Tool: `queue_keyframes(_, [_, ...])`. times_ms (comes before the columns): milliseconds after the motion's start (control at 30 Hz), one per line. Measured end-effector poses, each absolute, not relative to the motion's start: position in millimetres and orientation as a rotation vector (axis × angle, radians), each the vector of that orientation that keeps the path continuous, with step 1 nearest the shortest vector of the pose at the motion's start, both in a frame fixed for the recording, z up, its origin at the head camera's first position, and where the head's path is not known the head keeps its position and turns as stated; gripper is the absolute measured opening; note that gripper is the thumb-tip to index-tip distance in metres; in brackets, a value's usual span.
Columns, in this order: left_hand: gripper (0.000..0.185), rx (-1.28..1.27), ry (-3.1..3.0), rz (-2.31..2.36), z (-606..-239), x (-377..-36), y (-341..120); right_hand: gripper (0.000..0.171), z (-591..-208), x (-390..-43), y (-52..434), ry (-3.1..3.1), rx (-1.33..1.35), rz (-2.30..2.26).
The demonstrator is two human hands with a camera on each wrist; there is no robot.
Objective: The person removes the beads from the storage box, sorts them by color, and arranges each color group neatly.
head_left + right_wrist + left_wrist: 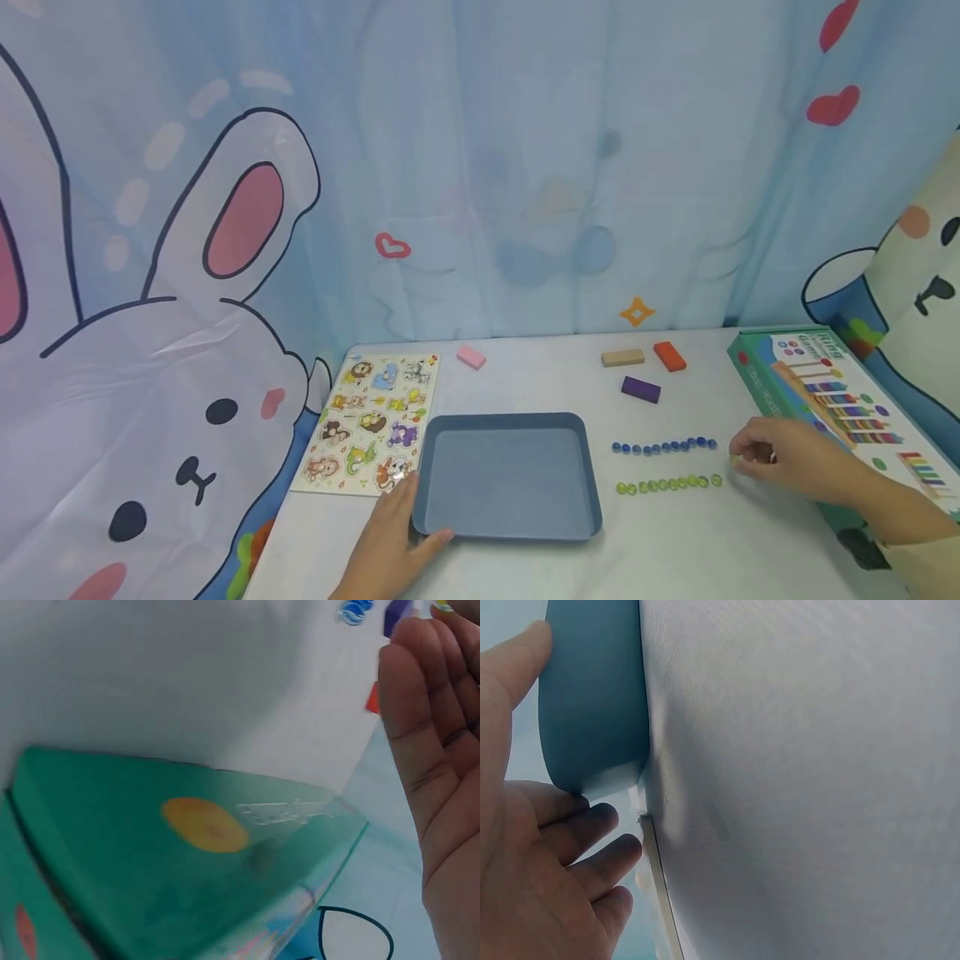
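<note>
Two hands of mine are on the white table (pixel 675 550), and I go from the biggest thing to the smallest. Behind the table hangs a blue curtain (pixel 525 167) with a cartoon rabbit. At my right lies a green box (pixel 795 375); its printed letters are too blurred to read, and its near end is cut off by the picture edge and partly covered by my arm. In the middle stands a blue tray (pixel 507 525). My left hand (pixel 390 550) rests against its near left corner, fingers straight and relaxed, the thumb along the front rim; it grips nothing. Left of the tray is an animal puzzle board (pixel 371 421), its lower corner hidden behind my fingers. Three blocks, tan, orange and purple, lie farther back, and a pink block (pixel 471 357) apart from them. Right of the tray are a row of blue beads (pixel 663 447) and a row of green beads (pixel 667 484). My right hand (pixel 787 458) is just beside the right end of the rows, fingertips pinching one small greenish bead (pixel 735 460), hard to make out.
</note>
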State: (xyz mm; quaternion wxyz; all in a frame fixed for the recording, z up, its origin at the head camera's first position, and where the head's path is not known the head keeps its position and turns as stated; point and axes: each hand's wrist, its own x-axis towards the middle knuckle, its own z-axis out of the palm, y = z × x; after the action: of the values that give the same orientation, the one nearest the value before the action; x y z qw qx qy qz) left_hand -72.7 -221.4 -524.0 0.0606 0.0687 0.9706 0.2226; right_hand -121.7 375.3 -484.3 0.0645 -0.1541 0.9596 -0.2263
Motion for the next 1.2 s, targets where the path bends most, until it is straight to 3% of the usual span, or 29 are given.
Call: queue_keyframes(1200, [0.112, 0.213, 2.965, 0.693, -529, -72, -223, 0.022, -507, -124, 358, 2.759, -0.268, -0.612])
